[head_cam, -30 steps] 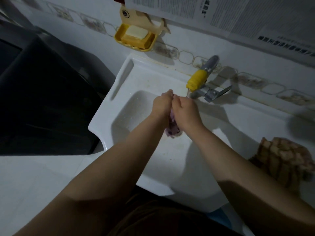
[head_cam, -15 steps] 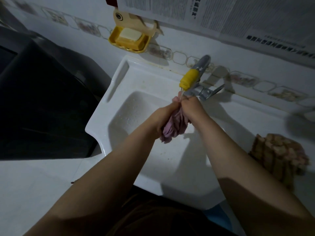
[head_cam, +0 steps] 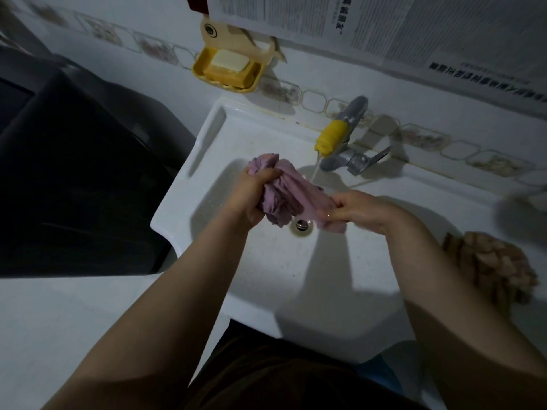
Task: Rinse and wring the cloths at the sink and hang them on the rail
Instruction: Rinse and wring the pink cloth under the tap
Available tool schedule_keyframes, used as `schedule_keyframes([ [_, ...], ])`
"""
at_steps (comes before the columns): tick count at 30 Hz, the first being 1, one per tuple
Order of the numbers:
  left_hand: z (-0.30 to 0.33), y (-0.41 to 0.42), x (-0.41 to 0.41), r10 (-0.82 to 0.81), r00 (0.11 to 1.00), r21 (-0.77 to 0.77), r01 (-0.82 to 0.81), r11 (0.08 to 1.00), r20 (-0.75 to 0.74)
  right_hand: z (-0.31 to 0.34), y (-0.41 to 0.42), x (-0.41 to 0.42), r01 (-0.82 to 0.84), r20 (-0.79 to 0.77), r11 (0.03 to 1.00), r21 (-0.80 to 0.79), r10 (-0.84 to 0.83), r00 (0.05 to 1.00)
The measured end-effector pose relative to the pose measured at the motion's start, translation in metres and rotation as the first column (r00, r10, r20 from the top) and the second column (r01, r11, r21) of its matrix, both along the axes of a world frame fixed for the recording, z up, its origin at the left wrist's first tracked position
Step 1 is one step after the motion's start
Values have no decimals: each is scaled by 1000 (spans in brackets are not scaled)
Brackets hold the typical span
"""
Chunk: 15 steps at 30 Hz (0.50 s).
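Hands are now spreading apart: half a second ago they were bunched together right under the spout, and now the crumpled mauve fabric cloth (head_cam: 284, 193) is being drawn out sideways between them. Left hand (head_cam: 251, 196) is gripping one bunched end, fingers curled tight round it, a tuft poking out above the fist. Right hand (head_cam: 352, 210) is pinching and curling round the other end, with a short tail hanging below it. Between them the cloth is stretching across the white moulded sink (head_cam: 325, 279), just above the round drain (head_cam: 301, 224), held clear of the basin floor.

Water is running in a thin stream from the grey tap with the yellow nozzle (head_cam: 333, 137), landing close by the cloth's far edge. By my reading this is the rinse giving way to the wring: the next move is calling for the two fists to twist in opposite directions, keeping the cloth low over the basin.

Waiting on the counter at the right is a brown-and-cream knobbly cloth (head_cam: 491, 264), well apart from both hands. No rail is in view.
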<state>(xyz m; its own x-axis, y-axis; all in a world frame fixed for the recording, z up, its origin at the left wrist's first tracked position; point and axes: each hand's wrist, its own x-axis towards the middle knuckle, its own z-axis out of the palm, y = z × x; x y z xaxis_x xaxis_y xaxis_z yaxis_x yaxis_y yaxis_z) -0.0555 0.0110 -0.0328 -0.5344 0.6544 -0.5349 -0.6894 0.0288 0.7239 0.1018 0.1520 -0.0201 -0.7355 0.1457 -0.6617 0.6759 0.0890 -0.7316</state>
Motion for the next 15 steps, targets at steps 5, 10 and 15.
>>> schedule_keyframes([
  [5,-12,2,4,-9,986,-304,-43,952,-167,-19,-10,-8,621,-135,780,-80,-625,769],
  [10,-5,23,26,-91,970,-508,-38,861,-226,1,-58,-50,533,-292,751,389,-449,845],
  [15,15,39,54,46,999,-397,-47,917,-13,-4,-40,-71,556,-165,660,506,-559,813],
])
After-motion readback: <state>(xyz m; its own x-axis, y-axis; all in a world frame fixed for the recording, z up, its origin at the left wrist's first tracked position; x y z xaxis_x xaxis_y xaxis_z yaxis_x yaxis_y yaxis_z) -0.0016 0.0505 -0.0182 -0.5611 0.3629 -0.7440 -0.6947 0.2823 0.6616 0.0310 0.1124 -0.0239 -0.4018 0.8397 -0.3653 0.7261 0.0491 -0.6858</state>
